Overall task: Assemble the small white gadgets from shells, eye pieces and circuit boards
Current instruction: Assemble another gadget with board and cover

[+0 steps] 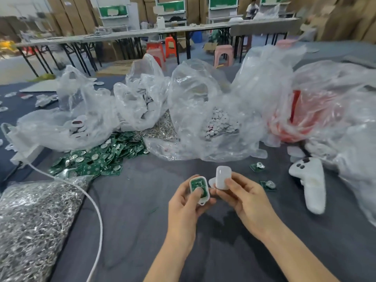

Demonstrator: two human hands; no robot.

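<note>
The left hand [187,202] grips a white plastic shell [206,197], a rounded rectangle with a small loop at its lower end. A green board [196,183] sits inside it, and the thumb presses on the board's lower part. Just beside it the right hand [242,197] pinches a cover [223,178] between thumb and fingers; it is a smooth, glossy white half with rounded corners, held upright. Whether cover and shell touch cannot be told. Both are held above a table [142,231] draped in matte grey cloth. To the left lies a pile [95,159] of flat green boards bearing round silvery discs, and two loose boards [257,166] lie to the right of the hands. A clear bag [34,220] at lower left is packed with glinting metal bits, and a smooth white cable [95,204] curves past it. Crumpled clear bags [193,94] stand behind; one holds small white pieces [220,123], and another shows red film [295,123]. A white controller [311,184] with dark round buttons lies at the right.
</note>
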